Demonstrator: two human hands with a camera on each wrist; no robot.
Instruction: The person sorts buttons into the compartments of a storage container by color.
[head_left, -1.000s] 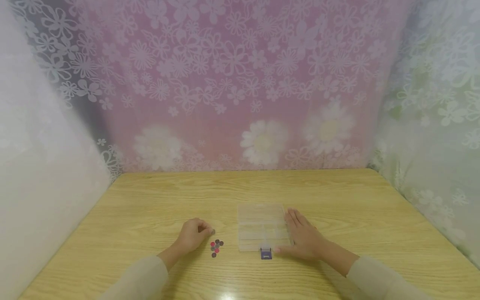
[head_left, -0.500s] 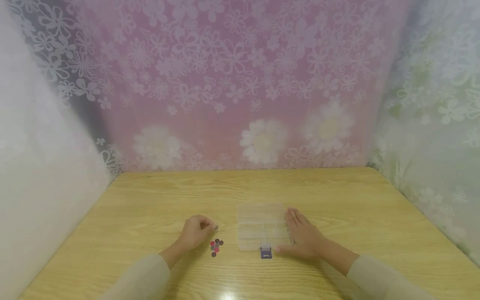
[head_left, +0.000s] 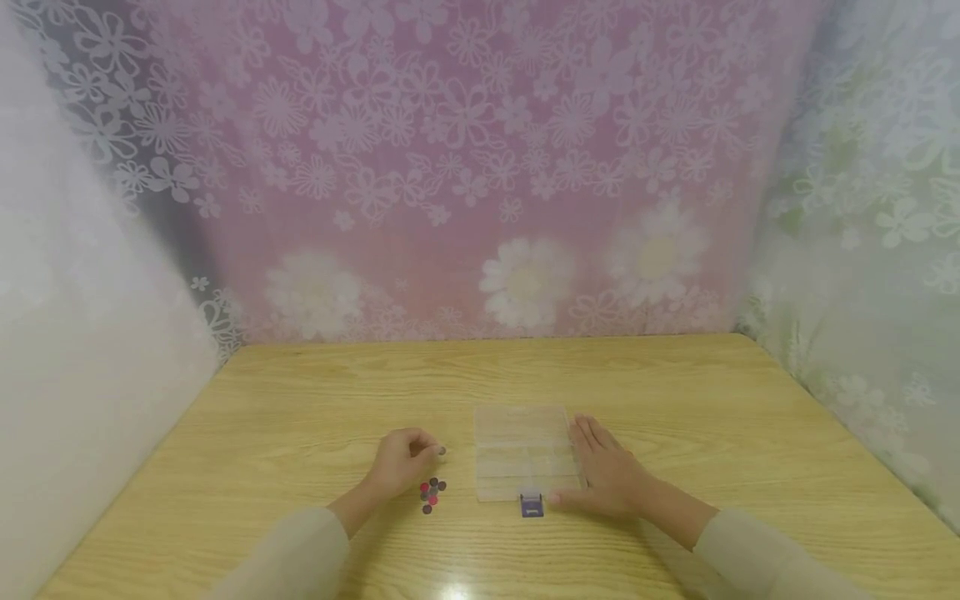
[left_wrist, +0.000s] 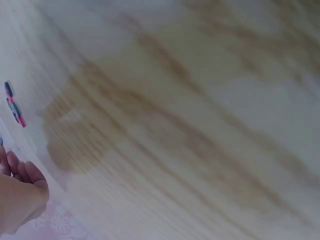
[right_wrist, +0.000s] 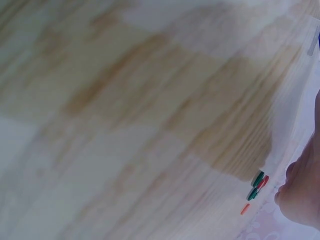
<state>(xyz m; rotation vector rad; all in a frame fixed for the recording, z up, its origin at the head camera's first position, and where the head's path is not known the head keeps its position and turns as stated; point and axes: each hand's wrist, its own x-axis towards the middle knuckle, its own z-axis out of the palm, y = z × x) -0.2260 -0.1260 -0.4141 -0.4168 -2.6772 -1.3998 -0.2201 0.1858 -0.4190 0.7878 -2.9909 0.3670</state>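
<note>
In the head view my left hand (head_left: 403, 461) pinches a small dark round disc (head_left: 442, 451) between thumb and fingertips, just above the table. Below that hand lies a pile of small discs (head_left: 432, 492), dark, grey and red; whether they are buttons or tokens I cannot tell. A clear plastic divided box (head_left: 513, 460) with a purple latch (head_left: 532, 505) stands to the right. Along its right side rests my right hand (head_left: 611, 479), fingers straight, thumb near the latch. The left wrist view shows part of the left hand (left_wrist: 22, 195) at its edge; the right wrist view cuts off the right hand (right_wrist: 302, 192).
The wood-grain table (head_left: 300, 400) reaches back to a pink flowered curtain (head_left: 420, 192). Pale cloths hang at left (head_left: 97, 275) and right (head_left: 870, 250). A light reflection shines near the table's front.
My left hand has moved right and slightly away from me with the disc, from beside the pile toward the box. The right hand, box and pile stay put.
</note>
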